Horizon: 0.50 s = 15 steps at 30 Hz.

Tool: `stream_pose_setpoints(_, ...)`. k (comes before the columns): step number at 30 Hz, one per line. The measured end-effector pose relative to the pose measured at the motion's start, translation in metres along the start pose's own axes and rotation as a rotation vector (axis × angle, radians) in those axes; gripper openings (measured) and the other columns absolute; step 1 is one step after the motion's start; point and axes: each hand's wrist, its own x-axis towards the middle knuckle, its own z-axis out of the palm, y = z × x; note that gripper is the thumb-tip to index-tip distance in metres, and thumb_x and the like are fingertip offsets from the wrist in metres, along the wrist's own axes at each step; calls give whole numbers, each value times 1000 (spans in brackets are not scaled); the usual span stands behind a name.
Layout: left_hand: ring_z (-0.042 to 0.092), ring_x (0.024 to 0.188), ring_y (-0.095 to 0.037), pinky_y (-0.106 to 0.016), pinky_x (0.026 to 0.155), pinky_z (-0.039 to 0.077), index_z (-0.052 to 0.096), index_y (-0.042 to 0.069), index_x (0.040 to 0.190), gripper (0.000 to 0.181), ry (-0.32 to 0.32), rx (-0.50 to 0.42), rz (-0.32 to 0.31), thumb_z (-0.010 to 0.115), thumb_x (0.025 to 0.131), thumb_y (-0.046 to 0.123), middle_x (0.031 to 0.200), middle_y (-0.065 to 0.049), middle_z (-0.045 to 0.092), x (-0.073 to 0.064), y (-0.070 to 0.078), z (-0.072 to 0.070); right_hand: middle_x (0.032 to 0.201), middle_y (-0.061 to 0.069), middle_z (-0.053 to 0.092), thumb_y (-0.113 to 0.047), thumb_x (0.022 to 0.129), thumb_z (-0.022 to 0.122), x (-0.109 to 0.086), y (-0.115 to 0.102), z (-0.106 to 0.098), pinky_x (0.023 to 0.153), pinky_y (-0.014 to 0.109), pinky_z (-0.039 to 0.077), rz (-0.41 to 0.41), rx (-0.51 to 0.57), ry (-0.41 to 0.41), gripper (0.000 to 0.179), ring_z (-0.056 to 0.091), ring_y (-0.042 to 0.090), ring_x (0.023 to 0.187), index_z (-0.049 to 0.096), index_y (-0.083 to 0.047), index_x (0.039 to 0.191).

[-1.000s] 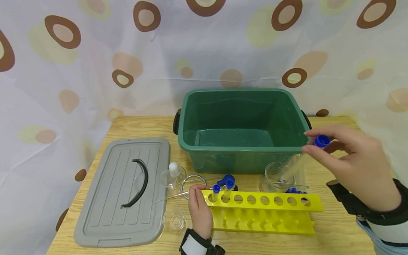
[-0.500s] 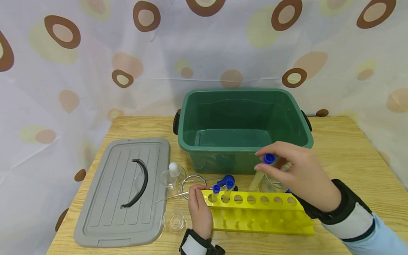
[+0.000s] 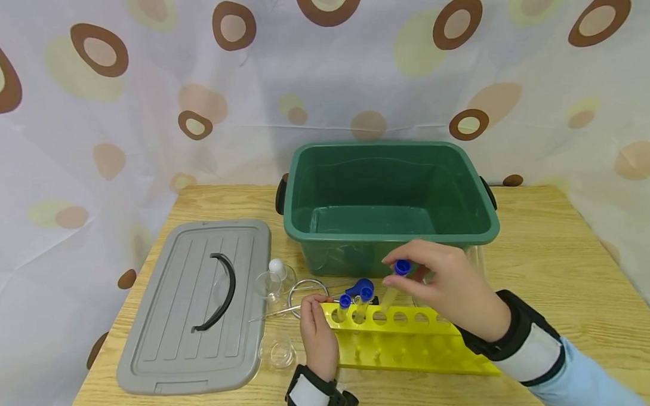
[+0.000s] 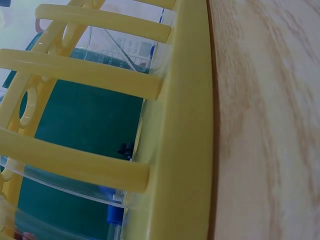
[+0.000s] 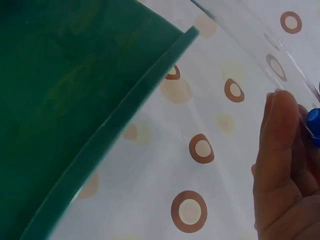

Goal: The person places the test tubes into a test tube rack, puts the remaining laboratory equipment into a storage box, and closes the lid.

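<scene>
In the head view, my right hand [image 3: 448, 282] pinches a clear test tube [image 3: 388, 299] close to its blue cap. The tube slants down, its lower end at the third hole from the left of a yellow test tube rack [image 3: 416, 364]. My left hand [image 3: 320, 337] holds the left end of this rack. Two blue-capped test tubes, one at the end hole [image 3: 344, 304] and one beside it [image 3: 364, 298], stand in the rack. The left wrist view shows the rack's yellow base [image 4: 185, 130] and pegs. In the right wrist view, my fingers [image 5: 280, 145] are beside the blue cap [image 5: 314, 121].
Behind the rack stands a green bin [image 3: 358, 240] with black handles. A grey lid [image 3: 173, 328] lies at the left. Between lid and rack are clear glassware [image 3: 278, 351], a white-capped bottle [image 3: 277, 267], a metal ring [image 3: 306, 281] and a blue bulb [image 3: 360, 285].
My right hand has carried the test tube leftward and down from the right side to the rack's third hole. My left hand has stayed at the rack's end.
</scene>
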Motion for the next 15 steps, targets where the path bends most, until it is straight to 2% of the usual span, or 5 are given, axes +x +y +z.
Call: stream_pose_setpoints(15,50,100,-22,-33,89,35,47,-3,100,27,-3,1,-2,26,104,13,97,-11,55,0,0,0,87,-2,67,-12,76,75,2,2,9,58,19,47,68,13,-89,20,50,0,65,69,-11,95)
